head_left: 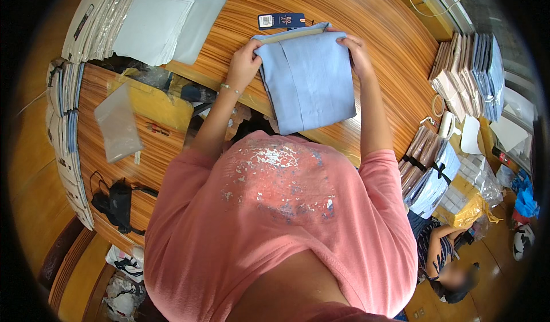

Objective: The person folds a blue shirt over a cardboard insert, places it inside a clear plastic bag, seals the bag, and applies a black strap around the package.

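While both hands (243,64) (356,53) grip folded blue shirt (309,78) | dark tag (281,20) just beyond | grey stack (154,27) left

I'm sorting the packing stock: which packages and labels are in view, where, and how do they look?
Hang tag: on the wooden table beyond the folded blue garment, dark blue rectangle with a white patch.
Clear plastic bag: left side table, flat, see-through.
Packaged garments: right edge, upright row, tan, white and blue.

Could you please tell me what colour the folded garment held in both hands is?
The folded garment is plain light blue, seen best in the head view.
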Available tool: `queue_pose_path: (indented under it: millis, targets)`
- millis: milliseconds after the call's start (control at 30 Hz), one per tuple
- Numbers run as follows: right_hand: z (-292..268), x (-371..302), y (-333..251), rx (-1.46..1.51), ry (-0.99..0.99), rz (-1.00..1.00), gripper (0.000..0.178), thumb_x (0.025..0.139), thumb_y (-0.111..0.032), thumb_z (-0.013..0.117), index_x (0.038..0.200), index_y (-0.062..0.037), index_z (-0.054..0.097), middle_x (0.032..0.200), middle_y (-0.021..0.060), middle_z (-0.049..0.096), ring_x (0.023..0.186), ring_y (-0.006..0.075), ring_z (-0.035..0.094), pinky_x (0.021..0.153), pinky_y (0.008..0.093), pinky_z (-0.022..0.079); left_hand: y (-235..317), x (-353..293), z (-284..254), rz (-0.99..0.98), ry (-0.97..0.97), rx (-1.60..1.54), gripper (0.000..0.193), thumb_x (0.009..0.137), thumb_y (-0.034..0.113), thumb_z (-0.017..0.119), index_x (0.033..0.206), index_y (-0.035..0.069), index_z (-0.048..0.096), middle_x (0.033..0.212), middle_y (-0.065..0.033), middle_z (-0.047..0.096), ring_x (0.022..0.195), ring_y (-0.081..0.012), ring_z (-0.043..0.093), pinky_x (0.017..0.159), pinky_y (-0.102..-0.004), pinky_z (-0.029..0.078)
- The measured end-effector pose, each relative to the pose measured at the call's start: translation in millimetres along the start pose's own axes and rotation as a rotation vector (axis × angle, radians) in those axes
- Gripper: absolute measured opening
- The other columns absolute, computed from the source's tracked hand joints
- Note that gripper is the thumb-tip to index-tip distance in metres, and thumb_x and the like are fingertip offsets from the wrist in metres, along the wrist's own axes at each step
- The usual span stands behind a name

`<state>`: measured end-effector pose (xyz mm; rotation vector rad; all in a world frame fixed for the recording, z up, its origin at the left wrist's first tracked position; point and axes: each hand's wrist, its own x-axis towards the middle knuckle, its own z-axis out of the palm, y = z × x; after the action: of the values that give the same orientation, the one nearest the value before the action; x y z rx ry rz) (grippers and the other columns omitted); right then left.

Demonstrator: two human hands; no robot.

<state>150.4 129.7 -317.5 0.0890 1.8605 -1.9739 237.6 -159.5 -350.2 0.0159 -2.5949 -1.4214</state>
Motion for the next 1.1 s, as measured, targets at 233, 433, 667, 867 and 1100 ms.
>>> queue_pose_path:
  millis: [233, 433, 667, 867, 1100]
  targets:
    - [0, 24, 18, 0.06, 0.093, 0.205, 0.037, 0.077, -0.006, 0.06, 0.114, -0.0038, 0.062, 0.096, 0.0075, 0.065, 0.079, 0.0143, 0.06, 0.071, 0.0261, 0.049, -31, 27, 4, -0.476, -0.074, -0.435, 0.01, 0.087, 0.008, 0.053, 0.092, 0.0, 0.058, 0.068, -0.0081, 0.062, 0.061, -0.0141, 0.061, 0.055, -0.028, 0.049]
    - [-1, 24, 16, 0.03, 0.087, 0.197, 0.044, 0.075, 0.001, 0.06, 0.118, -0.0043, 0.059, 0.101, 0.0072, 0.064, 0.083, 0.0152, 0.061, 0.073, 0.0279, 0.051, -14, 24, -11, -0.577, -0.182, -0.638, 0.015, 0.093, 0.015, 0.047, 0.099, 0.004, 0.054, 0.088, -0.0079, 0.063, 0.067, -0.0137, 0.063, 0.058, -0.0255, 0.053]
    - [6, 20, 11, 0.052, 0.071, 0.161, 0.049, 0.074, 0.008, 0.058, 0.122, -0.0032, 0.056, 0.106, 0.0086, 0.062, 0.089, 0.0162, 0.06, 0.077, 0.0288, 0.05, 5, 19, -15, -0.75, -0.064, -0.742, 0.024, 0.091, 0.021, 0.052, 0.099, -0.002, 0.055, 0.087, -0.0087, 0.064, 0.07, -0.0142, 0.063, 0.063, -0.0253, 0.051]
    - [7, 20, 10, 0.018, 0.07, 0.177, 0.048, 0.076, 0.002, 0.06, 0.123, -0.0009, 0.054, 0.101, 0.0084, 0.063, 0.087, 0.0158, 0.06, 0.077, 0.0269, 0.049, 15, -31, 8, -0.444, -0.103, -0.494, 0.025, 0.08, 0.018, 0.069, 0.088, -0.003, 0.058, 0.073, -0.0045, 0.062, 0.062, -0.0085, 0.056, 0.057, -0.0208, 0.045]
    - [6, 22, 17, -0.038, 0.048, 0.092, 0.044, 0.076, -0.004, 0.064, 0.119, -0.0011, 0.056, 0.093, 0.007, 0.063, 0.081, 0.0151, 0.06, 0.071, 0.028, 0.05, 9, -25, 5, -0.555, -0.194, -0.269, 0.029, 0.083, 0.024, 0.065, 0.079, -0.004, 0.06, 0.061, -0.008, 0.059, 0.056, -0.0165, 0.058, 0.054, -0.0285, 0.047]
